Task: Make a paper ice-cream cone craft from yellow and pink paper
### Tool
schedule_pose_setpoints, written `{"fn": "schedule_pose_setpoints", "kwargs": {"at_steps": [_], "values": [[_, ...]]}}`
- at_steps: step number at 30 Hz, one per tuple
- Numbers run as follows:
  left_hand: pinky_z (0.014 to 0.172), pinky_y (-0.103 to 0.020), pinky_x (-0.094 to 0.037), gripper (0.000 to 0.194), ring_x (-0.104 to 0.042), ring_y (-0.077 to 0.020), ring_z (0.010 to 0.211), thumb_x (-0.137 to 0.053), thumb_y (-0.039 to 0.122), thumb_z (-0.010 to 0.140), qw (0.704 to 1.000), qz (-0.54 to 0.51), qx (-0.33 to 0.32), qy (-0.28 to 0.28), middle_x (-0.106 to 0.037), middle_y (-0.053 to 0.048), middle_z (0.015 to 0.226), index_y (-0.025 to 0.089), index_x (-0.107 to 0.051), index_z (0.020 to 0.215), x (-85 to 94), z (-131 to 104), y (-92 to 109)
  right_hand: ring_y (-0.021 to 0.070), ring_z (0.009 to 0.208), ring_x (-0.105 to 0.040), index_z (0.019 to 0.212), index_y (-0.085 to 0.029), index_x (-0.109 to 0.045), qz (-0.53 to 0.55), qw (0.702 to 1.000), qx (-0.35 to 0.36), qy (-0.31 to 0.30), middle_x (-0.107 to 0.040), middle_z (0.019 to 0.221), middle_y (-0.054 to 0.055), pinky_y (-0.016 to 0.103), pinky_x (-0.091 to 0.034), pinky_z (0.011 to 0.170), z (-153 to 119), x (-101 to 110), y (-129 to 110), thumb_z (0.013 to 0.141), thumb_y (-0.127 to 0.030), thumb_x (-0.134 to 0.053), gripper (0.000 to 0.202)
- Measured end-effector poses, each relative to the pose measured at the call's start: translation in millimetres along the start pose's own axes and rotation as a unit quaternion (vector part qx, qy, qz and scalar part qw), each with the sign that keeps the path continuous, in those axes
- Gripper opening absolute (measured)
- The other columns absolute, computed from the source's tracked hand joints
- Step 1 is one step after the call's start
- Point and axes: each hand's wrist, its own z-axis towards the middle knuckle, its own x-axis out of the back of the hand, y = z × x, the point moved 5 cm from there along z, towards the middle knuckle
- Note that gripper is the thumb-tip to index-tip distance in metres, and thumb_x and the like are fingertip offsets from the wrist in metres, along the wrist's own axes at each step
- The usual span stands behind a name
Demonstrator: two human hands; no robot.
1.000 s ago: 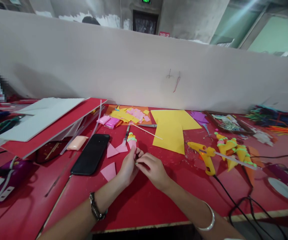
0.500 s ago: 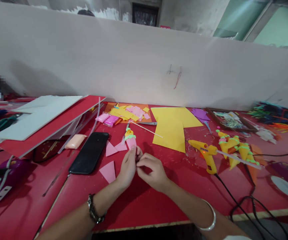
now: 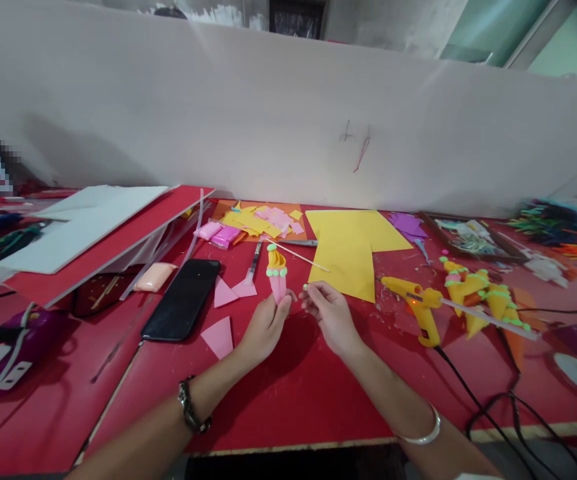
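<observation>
My left hand is closed around the lower end of a small pink cone figure, held upright above the red table. It has a yellow top, a band of pale green balls, and another green ball at its tip. Just to its right, my right hand pinches a tiny pale green ball between thumb and fingers, apart from the figure. Pink paper pieces lie left of my left hand, by a dark phone.
Yellow sheets and a thin stick lie beyond my hands. To the right are a yellow glue gun with its cord and several yellow figures. White boards stack at left. A pale partition stands behind.
My hands have moved apart. The left has raised the pink cone figure slightly to the right, now showing its green tip ball; the right has moved up and right, with a small green ball showing.
</observation>
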Motion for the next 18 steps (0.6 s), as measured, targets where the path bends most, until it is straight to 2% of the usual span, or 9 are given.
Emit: {"fn": "schedule_pose_setpoints", "kwargs": {"at_steps": [3, 7, 12, 18], "values": [[0.052, -0.019, -0.026, 0.009, -0.036, -0.0101, 0.051, -0.052, 0.025, 0.077, 1.0, 0.001, -0.011, 0.006, -0.046, 0.003, 0.055, 0.017, -0.058, 0.078, 2.9, -0.8, 5.0, 0.0099, 0.059, -0.055, 0.072, -0.018, -0.058, -0.01, 1.0, -0.009, 0.005, -0.059, 0.067, -0.001, 0.024, -0.046, 0.057, 3.1, 3.0, 2.8, 0.062, -0.032, -0.067, 0.019], [0.053, -0.02, -0.027, 0.016, -0.038, -0.0106, 0.05, -0.049, 0.024, 0.08, 0.998, 0.032, -0.046, 0.007, -0.045, 0.004, 0.054, 0.018, -0.056, 0.092, 5.0, -0.4, 8.2, 0.0095, 0.059, -0.054, 0.066, -0.018, -0.056, -0.021, 1.0, -0.014, 0.003, -0.057, 0.064, -0.003, 0.023, -0.045, 0.056, 4.7, 3.7, 5.5, 0.06, -0.029, -0.068, 0.018], [0.053, -0.021, -0.027, 0.016, -0.038, -0.0111, 0.049, -0.047, 0.024, 0.08, 0.995, 0.083, -0.047, -0.019, -0.046, 0.003, 0.056, 0.018, -0.054, 0.093, 3.0, 0.6, 3.4, 0.0088, 0.061, -0.054, 0.064, -0.019, -0.051, -0.01, 1.0, 0.022, 0.0, -0.057, 0.066, -0.004, 0.024, -0.045, 0.062, 4.1, 2.6, 2.1, 0.06, -0.025, -0.068, 0.018], [0.052, -0.021, -0.027, 0.021, -0.037, -0.011, 0.049, -0.035, 0.025, 0.086, 0.984, 0.147, -0.082, -0.064, -0.041, 0.004, 0.056, 0.019, -0.049, 0.099, -3.1, -2.1, 8.9, 0.0097, 0.075, -0.055, 0.09, -0.021, -0.061, -0.018, 0.999, 0.014, -0.022, -0.06, 0.081, -0.001, 0.027, -0.044, 0.079, 8.3, 5.0, 7.1, 0.067, -0.026, -0.063, 0.023]]}}
